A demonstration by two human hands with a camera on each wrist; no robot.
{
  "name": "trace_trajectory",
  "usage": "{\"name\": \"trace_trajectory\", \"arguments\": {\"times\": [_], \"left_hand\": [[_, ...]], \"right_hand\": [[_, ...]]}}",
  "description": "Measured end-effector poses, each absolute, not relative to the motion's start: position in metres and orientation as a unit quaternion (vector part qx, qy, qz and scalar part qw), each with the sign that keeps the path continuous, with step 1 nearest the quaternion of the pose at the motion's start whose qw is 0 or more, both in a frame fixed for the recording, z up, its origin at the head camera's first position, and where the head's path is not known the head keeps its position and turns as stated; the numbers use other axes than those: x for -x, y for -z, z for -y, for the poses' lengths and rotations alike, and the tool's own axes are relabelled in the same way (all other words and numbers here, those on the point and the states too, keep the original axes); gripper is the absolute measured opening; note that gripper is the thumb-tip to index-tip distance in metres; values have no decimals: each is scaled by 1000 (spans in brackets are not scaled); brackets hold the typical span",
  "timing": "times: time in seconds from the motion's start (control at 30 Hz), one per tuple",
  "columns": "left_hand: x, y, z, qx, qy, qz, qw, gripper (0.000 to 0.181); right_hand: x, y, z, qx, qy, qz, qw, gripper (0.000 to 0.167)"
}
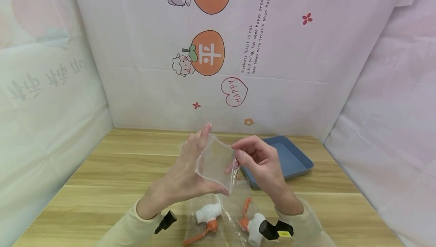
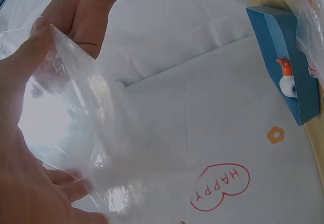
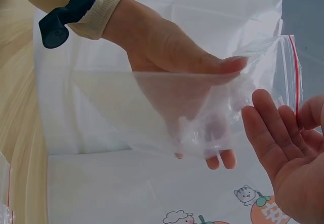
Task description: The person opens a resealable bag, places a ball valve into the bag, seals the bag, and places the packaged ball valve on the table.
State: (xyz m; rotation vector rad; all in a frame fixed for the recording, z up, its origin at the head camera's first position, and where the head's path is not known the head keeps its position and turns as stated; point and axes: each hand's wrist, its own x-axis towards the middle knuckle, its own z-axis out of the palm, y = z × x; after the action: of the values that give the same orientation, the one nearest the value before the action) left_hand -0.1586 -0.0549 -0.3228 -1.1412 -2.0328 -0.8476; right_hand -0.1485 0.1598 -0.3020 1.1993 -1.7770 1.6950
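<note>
A clear zip-lock bag (image 1: 216, 162) is held up between both hands, over the table. My left hand (image 1: 184, 173) spans it with thumb and straight fingers spread wide apart; the plastic lies against them. Through the film, the right wrist view shows part of the left palm. My right hand (image 1: 263, 165) pinches the bag's edge between thumb and index finger, near the red zip strip (image 3: 295, 77). Nothing shows inside this bag. Below the hands lie a white valve with an orange handle (image 1: 208, 213) and a second such valve (image 1: 254, 228), both under clear plastic.
A blue tray (image 1: 299, 167) stands behind the right hand. The left wrist view shows an orange and white valve (image 2: 287, 79) in it. Printed white cloth walls (image 1: 289, 99) enclose the wooden table (image 1: 133, 156) at the back and sides.
</note>
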Motion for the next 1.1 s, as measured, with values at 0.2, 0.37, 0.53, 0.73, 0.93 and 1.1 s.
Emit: {"name": "trace_trajectory", "arguments": {"times": [0.2, 0.37, 0.53, 0.73, 0.93, 1.1], "left_hand": [[152, 321, 56, 430, 323, 792, 289, 160], [146, 318, 57, 415, 304, 817, 259, 163], [145, 317, 57, 407, 294, 825, 260, 151], [150, 317, 56, 408, 286, 820, 280, 132], [153, 316, 58, 419, 278, 820, 274, 125], [155, 317, 58, 429, 282, 816, 265, 119]], "right_hand": [[151, 305, -155, -448, -602, 634, 185, 14], [151, 307, -154, -438, -597, 648, 177, 16], [150, 308, -153, -429, -591, 661, 172, 17], [151, 309, -155, -426, -565, 687, 166, 19], [157, 301, -167, -438, -538, 703, 161, 20], [171, 296, -184, -421, -509, 730, 175, 18]]}}
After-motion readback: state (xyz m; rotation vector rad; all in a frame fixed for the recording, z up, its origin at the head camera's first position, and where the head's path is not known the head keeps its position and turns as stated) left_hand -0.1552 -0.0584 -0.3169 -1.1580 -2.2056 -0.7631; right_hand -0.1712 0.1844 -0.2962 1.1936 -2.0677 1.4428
